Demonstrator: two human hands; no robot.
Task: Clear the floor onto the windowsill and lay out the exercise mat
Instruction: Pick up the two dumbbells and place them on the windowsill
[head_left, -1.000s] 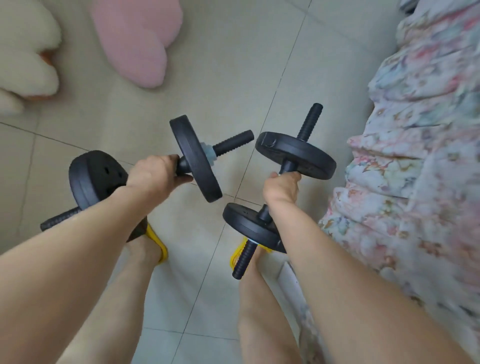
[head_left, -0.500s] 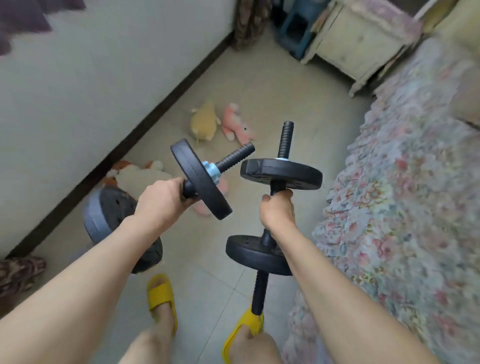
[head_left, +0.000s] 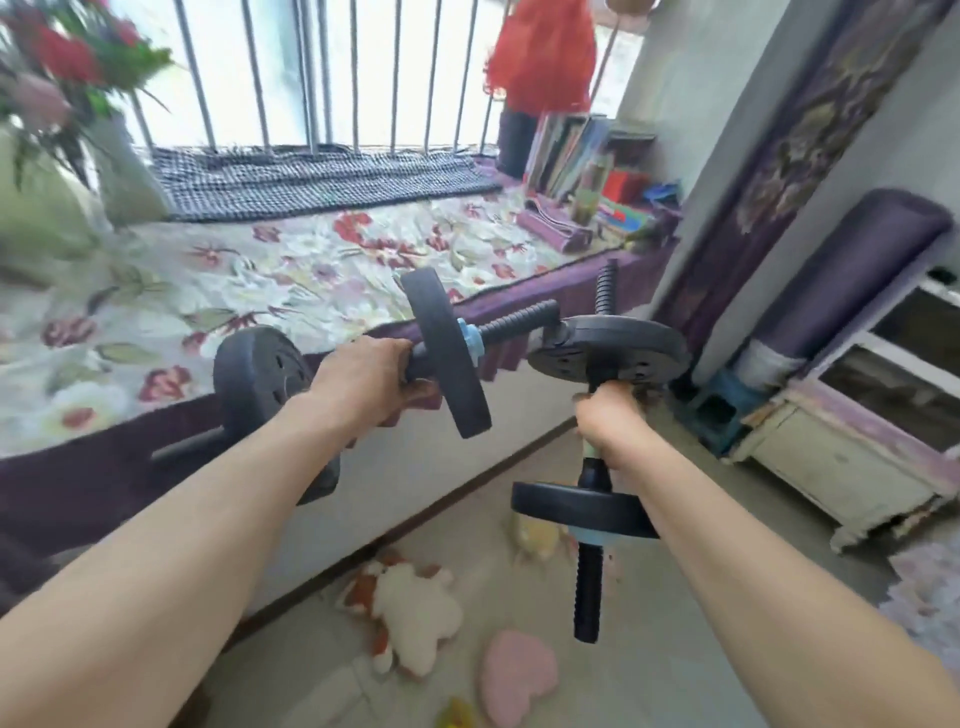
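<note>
Left hand (head_left: 363, 382) grips a dumbbell (head_left: 447, 358) lying roughly level at frame centre; right hand (head_left: 608, 415) grips a second dumbbell (head_left: 597, 499) held upright, just right of it. Floral-covered windowsill (head_left: 234, 280) fills upper left, rolled mat (head_left: 852, 270) leans at right, plush toys (head_left: 415, 618) on the floor (head_left: 675, 649) at bottom centre.

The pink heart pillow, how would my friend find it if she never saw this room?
Look at the floor under the wide flowery windowsill, near the bottom middle. The pink heart pillow lies just right of a white and orange plush toy. It is the only plain pink, heart-shaped thing there.
</note>
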